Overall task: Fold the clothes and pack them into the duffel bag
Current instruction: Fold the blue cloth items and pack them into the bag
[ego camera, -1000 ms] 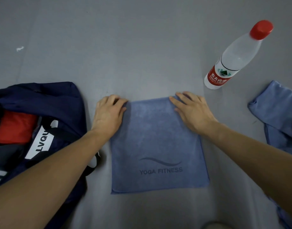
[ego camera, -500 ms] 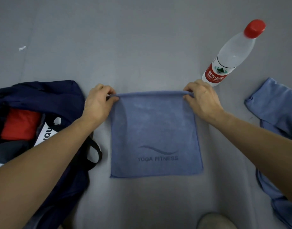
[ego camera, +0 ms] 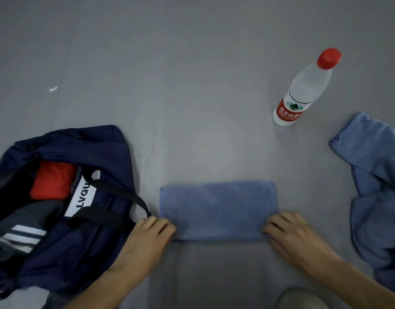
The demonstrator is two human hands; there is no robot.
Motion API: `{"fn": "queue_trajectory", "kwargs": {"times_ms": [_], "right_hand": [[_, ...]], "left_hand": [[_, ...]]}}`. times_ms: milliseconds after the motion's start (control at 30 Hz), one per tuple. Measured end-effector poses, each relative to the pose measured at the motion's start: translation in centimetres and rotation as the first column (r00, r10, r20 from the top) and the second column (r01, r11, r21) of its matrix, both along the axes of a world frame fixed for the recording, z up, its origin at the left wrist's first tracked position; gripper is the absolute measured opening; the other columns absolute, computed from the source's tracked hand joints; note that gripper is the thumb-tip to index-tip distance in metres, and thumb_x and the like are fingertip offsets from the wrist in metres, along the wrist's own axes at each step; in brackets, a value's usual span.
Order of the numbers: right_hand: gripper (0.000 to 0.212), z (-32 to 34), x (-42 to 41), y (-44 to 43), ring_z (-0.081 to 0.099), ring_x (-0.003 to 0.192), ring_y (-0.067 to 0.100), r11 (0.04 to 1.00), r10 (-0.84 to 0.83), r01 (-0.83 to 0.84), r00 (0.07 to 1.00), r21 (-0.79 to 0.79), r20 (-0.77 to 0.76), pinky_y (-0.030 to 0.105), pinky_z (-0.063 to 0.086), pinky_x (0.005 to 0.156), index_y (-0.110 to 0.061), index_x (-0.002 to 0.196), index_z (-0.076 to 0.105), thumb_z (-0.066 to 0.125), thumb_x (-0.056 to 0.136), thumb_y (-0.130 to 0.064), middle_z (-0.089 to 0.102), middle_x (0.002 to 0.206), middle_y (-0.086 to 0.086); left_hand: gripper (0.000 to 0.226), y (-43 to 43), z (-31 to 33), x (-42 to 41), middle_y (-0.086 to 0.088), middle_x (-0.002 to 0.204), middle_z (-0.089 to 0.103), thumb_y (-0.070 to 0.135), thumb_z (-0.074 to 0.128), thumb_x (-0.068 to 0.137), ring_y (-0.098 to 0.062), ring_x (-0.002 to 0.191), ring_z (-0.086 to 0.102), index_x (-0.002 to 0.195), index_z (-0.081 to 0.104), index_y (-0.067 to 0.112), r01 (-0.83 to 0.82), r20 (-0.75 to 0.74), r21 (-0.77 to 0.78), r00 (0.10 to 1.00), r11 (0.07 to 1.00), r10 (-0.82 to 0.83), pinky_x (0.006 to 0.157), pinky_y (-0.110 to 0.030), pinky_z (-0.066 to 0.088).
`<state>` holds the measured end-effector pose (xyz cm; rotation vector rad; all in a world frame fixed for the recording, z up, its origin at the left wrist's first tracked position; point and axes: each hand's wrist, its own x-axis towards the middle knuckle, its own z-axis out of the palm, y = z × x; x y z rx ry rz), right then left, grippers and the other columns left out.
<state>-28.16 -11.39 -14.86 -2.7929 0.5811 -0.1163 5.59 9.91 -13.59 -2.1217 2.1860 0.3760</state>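
Duffel bag holds red garment and striped grey garment.

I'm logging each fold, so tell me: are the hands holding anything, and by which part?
Both hold the folded blue towel: the left hand has its grip on the near left corner, the right hand on the near right corner.

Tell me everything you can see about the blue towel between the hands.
The blue towel is soft, fuzzy cloth, like microfibre, plain on the side showing. It lies flat on the grey floor as a wide folded rectangle, its rounded fold at the far edge. The left hand grips its near left corner, the right hand its near right corner.
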Motion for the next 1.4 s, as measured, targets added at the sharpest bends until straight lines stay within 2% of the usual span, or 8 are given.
{"fn": "queue_trajectory", "kwargs": {"times_ms": [167,267,367,500,767,933,1100,1400], "right_hand": [[0.031,1.5,2.3,0.0,0.059,0.081,0.025,0.999,-0.027,0.026,0.999,0.046,0.026,0.038,0.044,0.074,-0.021,0.083,0.069,0.058,0.093,-0.048,0.064,0.089,-0.002],[0.045,0.2,5.6,-0.2,0.061,0.118,0.031,1.0,-0.025,0.024,0.999,0.019,0.043,0.044,0.05,0.097,-0.015,0.124,0.068,0.047,0.101,-0.047,0.064,0.13,0.007],[0.064,-2.3,7.6,-0.3,0.03,0.148,0.032,1.0,0.001,-0.002,0.993,-0.007,-0.121,0.054,0.029,0.118,-0.02,0.153,0.04,0.038,0.101,-0.056,0.034,0.161,0.009],[0.069,-3.9,7.6,-1.4,0.017,0.153,0.029,0.999,0.012,-0.017,0.99,-0.037,-0.14,0.056,0.019,0.121,-0.021,0.158,0.028,0.034,0.102,-0.061,0.022,0.165,0.005],[0.065,-3.3,9.2,-8.7,0.023,0.151,0.029,0.999,-0.043,0.038,0.963,-0.025,-0.267,0.056,0.021,0.121,-0.026,0.159,0.021,0.013,0.103,-0.06,0.024,0.165,0.004],[0.047,-1.4,8.4,-10.8,0.056,0.116,0.034,0.975,-0.206,0.213,0.973,0.057,-0.109,0.048,0.045,0.098,-0.018,0.138,0.055,0.046,0.096,-0.039,0.059,0.13,0.008],[0.024,-0.2,9.2,-11.9,0.057,0.097,0.028,0.952,-0.212,0.256,0.946,0.166,-0.246,0.045,0.044,0.089,-0.022,0.111,0.061,0.061,0.089,-0.03,0.064,0.103,0.001],[0.011,0.4,6.0,-8.1,0.051,0.08,0.03,0.993,-0.113,0.117,0.984,-0.018,0.135,0.042,0.044,0.07,-0.015,0.092,0.064,0.059,0.083,-0.016,0.057,0.089,0.005]], "left_hand": [[0.028,-2.0,0.9,-2.1,0.01,0.095,0.059,0.052,0.051,0.094,-0.017,0.084,0.055,0.096,0.063,0.027,-0.12,-0.059,-0.028,0.991,0.992,0.118,0.072,-0.033,0.046],[0.038,-4.8,-0.4,-4.4,0.001,0.128,0.06,0.038,0.043,0.101,-0.025,0.113,0.06,0.127,0.062,0.018,-0.151,-0.126,-0.095,0.982,0.984,0.139,0.093,-0.04,0.049],[0.061,-7.0,-3.2,-5.8,-0.008,0.165,0.024,0.045,0.034,0.104,-0.028,0.152,0.023,0.158,0.028,0.018,-0.14,-0.072,0.008,0.988,0.99,0.14,0.121,-0.049,0.019],[0.067,-9.3,-4.9,-5.4,-0.007,0.169,0.007,0.053,0.028,0.104,-0.026,0.155,0.006,0.161,0.01,0.025,-0.191,-0.041,0.015,0.981,0.981,0.191,0.123,-0.052,0.005],[0.065,-14.7,-4.5,-0.4,-0.009,0.167,0.017,0.058,0.017,0.103,-0.029,0.154,0.015,0.159,0.019,0.026,-0.255,0.002,0.003,0.967,0.967,0.255,0.123,-0.046,0.001],[0.052,-15.3,-2.5,3.6,-0.008,0.141,0.053,0.043,0.038,0.1,-0.034,0.125,0.051,0.143,0.052,0.017,-0.248,-0.031,-0.027,0.969,0.968,0.247,0.11,-0.047,0.037],[0.025,-16.8,-0.7,4.6,0.006,0.11,0.06,0.036,0.063,0.094,-0.024,0.103,0.054,0.117,0.062,0.026,-0.267,-0.109,0.089,0.955,0.96,0.275,0.094,-0.036,0.04],[0.012,-12.7,-0.6,2.5,-0.007,0.099,0.059,0.009,0.066,0.087,-0.03,0.082,0.054,0.097,0.061,0.013,-0.266,-0.163,-0.295,0.96,0.918,0.227,0.072,-0.045,0.047]]}}
